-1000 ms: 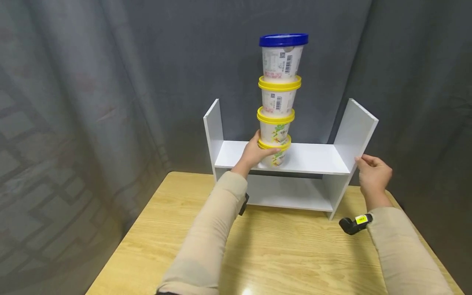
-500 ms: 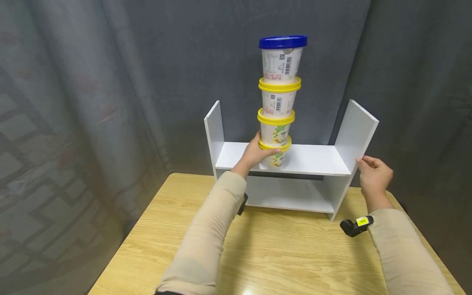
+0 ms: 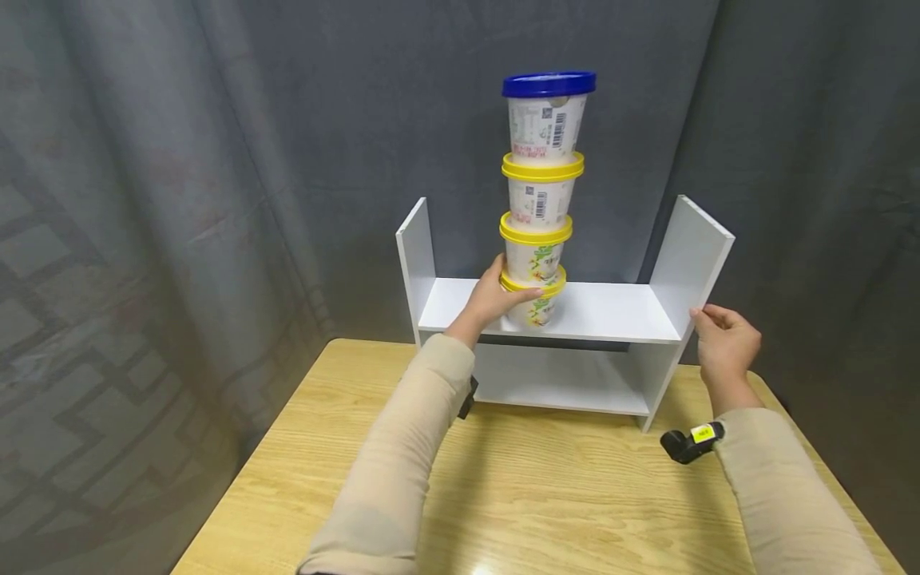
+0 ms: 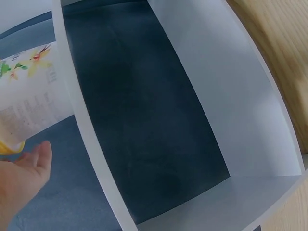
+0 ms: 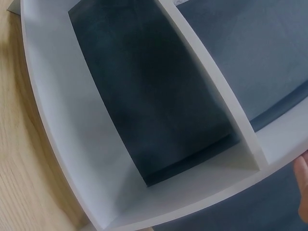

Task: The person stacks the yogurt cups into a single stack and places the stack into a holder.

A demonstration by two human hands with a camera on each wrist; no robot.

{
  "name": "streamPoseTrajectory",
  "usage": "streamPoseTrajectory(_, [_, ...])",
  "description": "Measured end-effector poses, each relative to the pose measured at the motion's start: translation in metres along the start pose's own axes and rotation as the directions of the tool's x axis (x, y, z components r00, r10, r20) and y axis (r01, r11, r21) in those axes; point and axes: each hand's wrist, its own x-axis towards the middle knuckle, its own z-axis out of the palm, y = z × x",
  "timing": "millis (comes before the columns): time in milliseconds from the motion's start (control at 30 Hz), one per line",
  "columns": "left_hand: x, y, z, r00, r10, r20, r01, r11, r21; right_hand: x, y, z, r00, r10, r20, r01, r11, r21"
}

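A stack of lidded tubs stands upright on the upper board of a white shelf [image 3: 611,307]. The top tub [image 3: 546,125] has a blue lid; those below have yellow lids. Around the bottom tub [image 3: 535,311], at its yellow lid, my left hand [image 3: 491,297] curls with the thumb across the front; its other fingers are mostly hidden. The left wrist view shows that tub [image 4: 33,91] beside the hand [image 4: 21,180]. My right hand [image 3: 726,343] pinches the front edge of the shelf's right side panel [image 3: 693,247], while the right wrist view catches only part of the hand [image 5: 302,180].
The shelf stands toward the back of a wooden table [image 3: 561,479], with a lower board [image 3: 553,375] under the upper one. Grey curtains [image 3: 345,160] hang behind and at both sides. A black wrist camera [image 3: 690,442] sits by the right sleeve.
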Motion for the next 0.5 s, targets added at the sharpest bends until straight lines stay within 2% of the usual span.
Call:
streamPoseTrajectory(167, [-0.005, 0.002, -0.007, 0.993, -0.115, -0.040, 0.115, 0.993, 0.002, -0.002, -0.004, 0.001, 0.999, -0.029, 0.024, 0.030, 0.999, -0.041])
streamPoseTrajectory(267, [-0.013, 0.001, -0.009, 0.986, -0.152, -0.071, 0.152, 0.988, 0.001, -0.009, -0.007, -0.001, 0.999, -0.026, 0.045, 0.029, 0.997, -0.071])
streamPoseTrajectory(367, [-0.025, -0.003, -0.010, 0.983, -0.147, -0.113, 0.153, 0.987, 0.048, -0.020, -0.007, -0.004, 0.996, -0.069, 0.059, 0.074, 0.993, -0.093])
streamPoseTrajectory(433, [-0.037, -0.007, -0.012, 0.984, -0.112, -0.141, 0.128, 0.986, 0.108, -0.030, -0.005, -0.007, 0.989, -0.139, 0.058, 0.144, 0.985, -0.097])
streamPoseTrajectory(500, [-0.051, -0.011, -0.014, 0.986, -0.062, -0.157, 0.091, 0.979, 0.184, -0.041, -0.001, -0.010, 0.971, -0.227, 0.073, 0.235, 0.963, -0.129])
